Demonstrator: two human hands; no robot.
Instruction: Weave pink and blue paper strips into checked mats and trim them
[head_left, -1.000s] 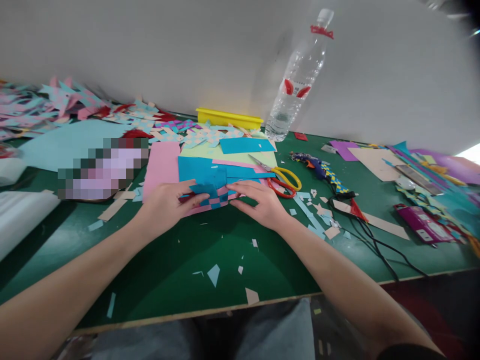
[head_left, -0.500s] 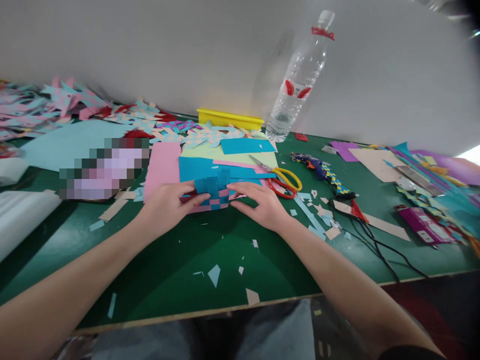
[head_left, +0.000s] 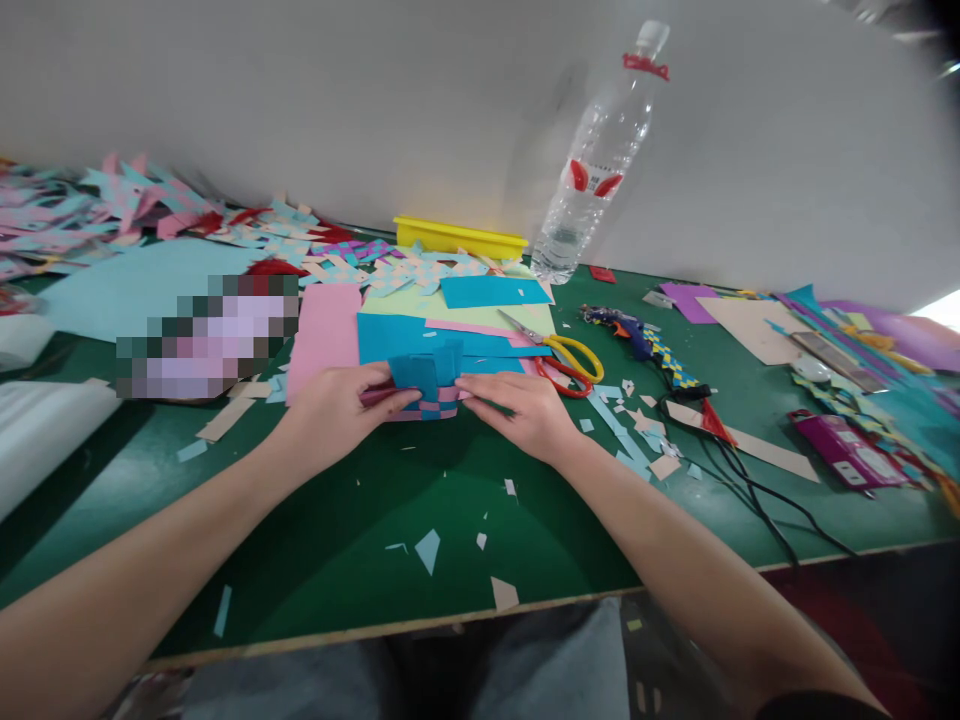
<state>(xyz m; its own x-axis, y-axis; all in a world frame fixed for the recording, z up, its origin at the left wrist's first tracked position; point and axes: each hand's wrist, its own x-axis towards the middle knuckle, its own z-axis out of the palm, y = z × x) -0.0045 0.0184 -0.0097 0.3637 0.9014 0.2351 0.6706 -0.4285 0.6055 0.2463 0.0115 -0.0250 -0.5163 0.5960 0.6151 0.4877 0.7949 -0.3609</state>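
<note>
pinches a woven blue-and-pink paper piece [head_left: 429, 382] between thumb and fingers of the left hand [head_left: 335, 404]; closes thumb and fingertips of the right hand [head_left: 527, 406] on its right edge. holds it between both hands over the green table [head_left: 315, 560], just in front of a blue sheet [head_left: 376, 340], with yellow-and-red scissors [head_left: 552, 342] near the right hand.

At the back edge of the table [head_left: 420, 490]: one plastic bottle [head_left: 596, 165], one yellow trough-shaped piece [head_left: 459, 238]. Between back and front edges: one left hand [head_left: 334, 410], one right hand [head_left: 521, 405], one checkered paper weave [head_left: 429, 403], one pair of scissors [head_left: 576, 358], one glue gun [head_left: 637, 338]. Towards the front right corner: one magenta packet [head_left: 847, 447].
</note>
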